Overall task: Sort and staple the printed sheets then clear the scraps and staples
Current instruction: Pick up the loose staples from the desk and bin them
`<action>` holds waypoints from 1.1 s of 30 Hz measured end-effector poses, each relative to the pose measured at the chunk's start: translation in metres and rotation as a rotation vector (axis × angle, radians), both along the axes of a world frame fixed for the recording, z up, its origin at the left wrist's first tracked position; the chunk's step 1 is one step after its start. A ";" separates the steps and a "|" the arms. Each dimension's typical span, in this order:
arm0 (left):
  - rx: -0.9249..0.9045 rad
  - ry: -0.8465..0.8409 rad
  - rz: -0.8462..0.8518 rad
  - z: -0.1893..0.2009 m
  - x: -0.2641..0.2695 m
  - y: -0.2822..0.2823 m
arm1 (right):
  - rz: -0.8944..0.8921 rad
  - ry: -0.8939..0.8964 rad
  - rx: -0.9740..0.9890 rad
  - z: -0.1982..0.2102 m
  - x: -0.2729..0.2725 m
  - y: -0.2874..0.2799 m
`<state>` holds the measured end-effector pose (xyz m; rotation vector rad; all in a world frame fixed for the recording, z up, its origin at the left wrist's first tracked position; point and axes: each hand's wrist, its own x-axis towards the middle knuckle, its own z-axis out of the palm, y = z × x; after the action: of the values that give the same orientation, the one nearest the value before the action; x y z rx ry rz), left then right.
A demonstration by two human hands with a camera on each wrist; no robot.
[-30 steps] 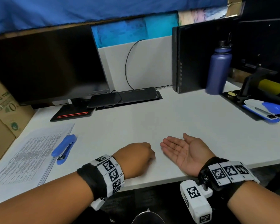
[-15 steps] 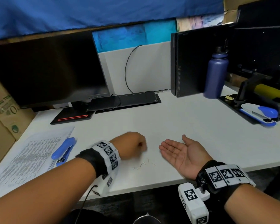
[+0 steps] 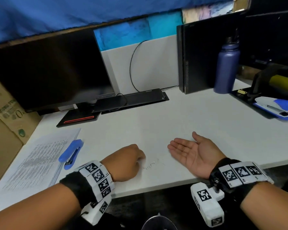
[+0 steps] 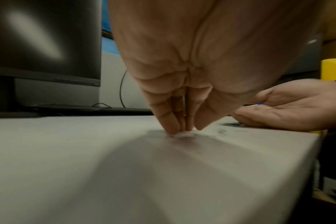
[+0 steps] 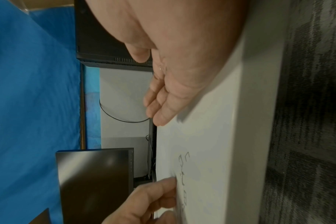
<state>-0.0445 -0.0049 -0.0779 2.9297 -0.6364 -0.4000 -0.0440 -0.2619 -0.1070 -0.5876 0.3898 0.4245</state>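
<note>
Nearing loose staples, perhaps: left hand.

A white desk carries printed sheets with a blue stapler (left side), loose staples near the front edge, a monitor and a bottle.

The room is dimly and evenly lit. The white desk is the brightest surface in the head view, whose edges curve with wide-angle distortion. In the left wrist view a soft glare streak crosses the dark monitor, a broad shadow spreads under the left hand, and the near desk is blurred. The right wrist view is soft and grainy.
</note>
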 end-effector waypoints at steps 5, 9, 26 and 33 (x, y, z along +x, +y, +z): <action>-0.074 -0.054 0.069 -0.007 -0.021 -0.018 | 0.007 -0.001 -0.017 -0.001 0.000 0.001; -0.032 -0.109 0.071 -0.011 -0.021 -0.032 | 0.009 -0.004 -0.023 -0.002 0.000 0.002; -0.045 0.020 0.165 0.014 0.008 -0.049 | 0.011 0.012 -0.047 0.001 -0.003 0.004; -0.363 -0.075 0.020 0.043 0.005 -0.093 | -0.012 0.037 0.022 0.013 -0.007 0.011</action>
<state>-0.0392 -0.0981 -0.0344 2.6113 -0.6152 -0.1519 -0.0511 -0.2512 -0.0941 -0.5563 0.4238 0.4282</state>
